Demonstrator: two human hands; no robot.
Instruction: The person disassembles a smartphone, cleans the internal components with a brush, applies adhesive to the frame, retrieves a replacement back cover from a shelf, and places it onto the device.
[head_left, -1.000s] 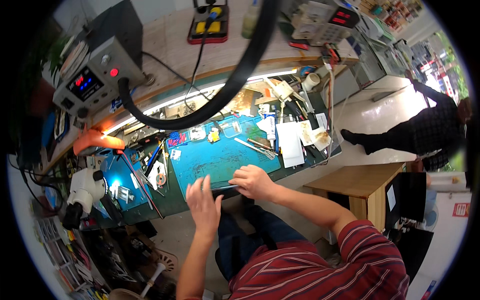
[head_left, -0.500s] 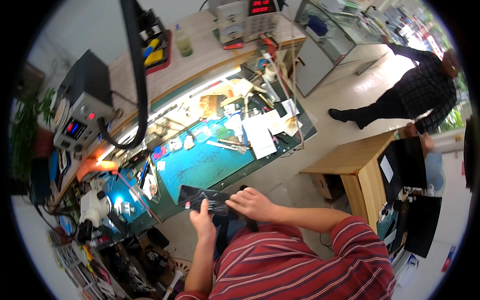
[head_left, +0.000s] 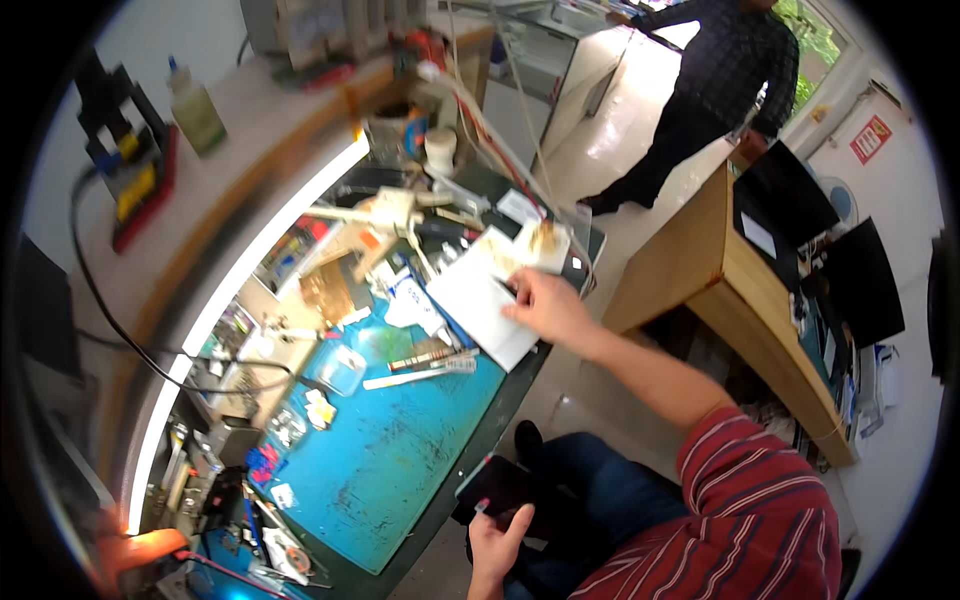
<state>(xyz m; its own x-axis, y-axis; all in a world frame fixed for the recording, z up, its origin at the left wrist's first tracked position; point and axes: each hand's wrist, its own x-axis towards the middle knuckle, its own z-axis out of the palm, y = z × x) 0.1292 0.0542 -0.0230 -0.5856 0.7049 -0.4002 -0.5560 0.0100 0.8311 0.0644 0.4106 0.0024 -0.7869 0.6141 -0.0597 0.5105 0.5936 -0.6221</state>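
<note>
My left hand (head_left: 497, 545) grips a dark, flat, phone-like device (head_left: 528, 497) by its near edge, thumb on top. The device is held over my lap, beside the bench's front edge. My right arm reaches across to the far right of the bench. There my right hand (head_left: 552, 312) is closed in a pinch above a white paper sheet (head_left: 485, 318). A small dark bit shows at its fingertips; I cannot make out what it is. Beside the paper are a white and blue tube (head_left: 415, 305) and several pens or thin tools (head_left: 425, 370).
A blue work mat (head_left: 390, 455) covers the near bench, with a small clear dish (head_left: 340, 370) on it. A bright light strip (head_left: 225, 290) runs below the shelf. An orange tool (head_left: 150, 548) is at lower left. A person (head_left: 690, 100) stands beyond the wooden desk (head_left: 690, 265).
My right hand has left the dark device and moved out to the white paper. The left hand still holds the device. The view has swung, bringing the bench's right part closer.
</note>
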